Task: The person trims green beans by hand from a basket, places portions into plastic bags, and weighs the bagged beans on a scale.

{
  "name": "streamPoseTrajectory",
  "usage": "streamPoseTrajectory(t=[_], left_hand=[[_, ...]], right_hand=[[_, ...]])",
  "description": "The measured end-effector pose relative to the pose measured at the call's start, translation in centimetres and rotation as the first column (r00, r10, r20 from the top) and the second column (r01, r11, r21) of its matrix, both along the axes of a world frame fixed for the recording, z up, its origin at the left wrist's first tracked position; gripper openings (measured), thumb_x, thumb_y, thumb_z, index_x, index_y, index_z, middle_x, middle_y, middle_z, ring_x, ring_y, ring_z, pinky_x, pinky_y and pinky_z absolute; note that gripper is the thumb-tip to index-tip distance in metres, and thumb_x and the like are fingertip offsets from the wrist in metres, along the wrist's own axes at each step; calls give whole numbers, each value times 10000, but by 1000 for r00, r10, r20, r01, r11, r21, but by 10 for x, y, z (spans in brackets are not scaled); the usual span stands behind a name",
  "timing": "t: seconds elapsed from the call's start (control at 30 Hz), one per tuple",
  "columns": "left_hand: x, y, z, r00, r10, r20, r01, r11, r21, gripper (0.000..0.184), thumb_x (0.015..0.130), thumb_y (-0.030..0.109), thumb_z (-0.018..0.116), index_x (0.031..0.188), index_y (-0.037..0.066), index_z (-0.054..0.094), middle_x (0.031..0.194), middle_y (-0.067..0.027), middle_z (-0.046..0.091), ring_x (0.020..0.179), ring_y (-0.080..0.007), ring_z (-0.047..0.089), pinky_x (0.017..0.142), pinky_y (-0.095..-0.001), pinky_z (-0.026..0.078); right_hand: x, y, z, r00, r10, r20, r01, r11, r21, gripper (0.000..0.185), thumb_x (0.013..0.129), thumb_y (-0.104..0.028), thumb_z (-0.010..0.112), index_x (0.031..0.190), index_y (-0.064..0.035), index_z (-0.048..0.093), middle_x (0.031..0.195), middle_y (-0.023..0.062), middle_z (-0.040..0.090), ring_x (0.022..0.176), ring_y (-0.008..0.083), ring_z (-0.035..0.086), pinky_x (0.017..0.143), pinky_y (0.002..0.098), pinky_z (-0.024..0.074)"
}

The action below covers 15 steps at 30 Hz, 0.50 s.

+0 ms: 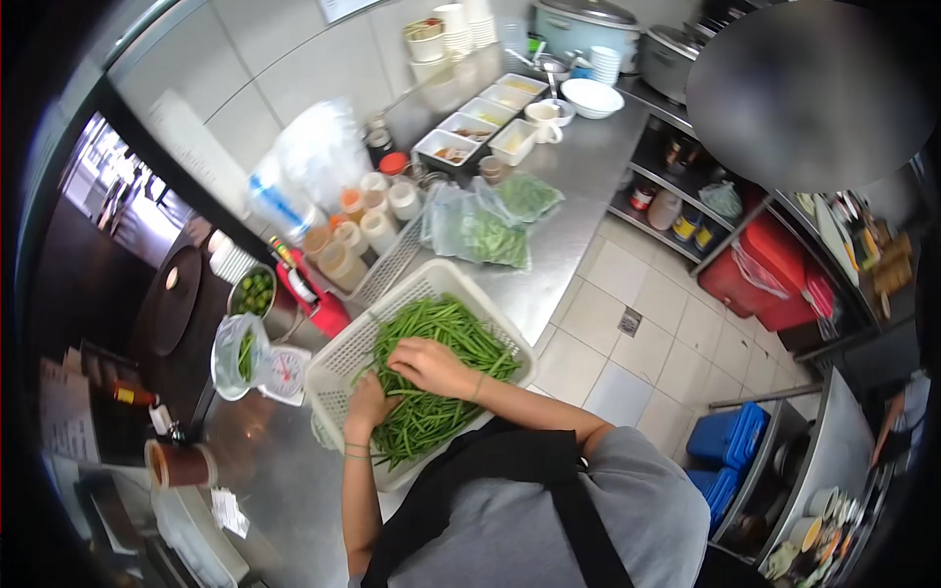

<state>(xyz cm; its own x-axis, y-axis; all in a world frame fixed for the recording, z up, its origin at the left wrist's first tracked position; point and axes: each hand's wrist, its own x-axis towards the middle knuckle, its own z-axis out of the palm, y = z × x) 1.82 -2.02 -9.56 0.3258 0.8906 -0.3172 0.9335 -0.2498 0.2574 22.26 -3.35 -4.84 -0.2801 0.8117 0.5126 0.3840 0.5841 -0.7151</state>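
A white perforated plastic basket (333, 384) on the steel counter holds a heap of long green beans (441, 328). My left hand (368, 406) is at the basket's left side, its fingers closed on some beans. Just above and to the right, my right hand (433, 367) lies over the middle of the heap, fingers bent down and pressed together on beans; its fingertips are partly hidden. The two hands are close together. Left of the basket, a dial kitchen scale (286, 374) stands beside a plastic-lined bowl (228, 355) with some green beans in it.
Behind the basket are squeeze bottles (377, 230) and bags of green leaves (495, 235). Farther back stand a condiment tray (470, 127) and white bowls (591, 98). A pot of green limes (253, 294) sits left. The counter's edge runs along the right, above tiled floor (627, 372).
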Motion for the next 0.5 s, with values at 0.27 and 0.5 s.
streamPoseTrajectory(t=[0.27, 0.5], left_hand=[[-6, -1, 15, 965, 27, 259, 39, 969, -246, 588, 760, 307, 658, 1166, -61, 446, 1054, -272, 588, 1030, -390, 555, 863, -399, 439], [-3, -40, 24, 961, 120, 248, -118, 993, -25, 354, 814, 214, 567, 1051, -10, 430, 843, -288, 607, 819, -451, 579, 713, -512, 443]], right_hand=[[4, 1, 4, 999, 14, -34, -14, 1000, -8, 89, 821, -100, 591, 843, -14, 589, 819, 114, 566, 793, 304, 568, 685, 379, 459], [7, 3, 4, 998, -52, -29, 52, 999, 7, 89, 800, -118, 595, 814, -30, 596, 792, 113, 565, 778, 303, 572, 679, 385, 466]])
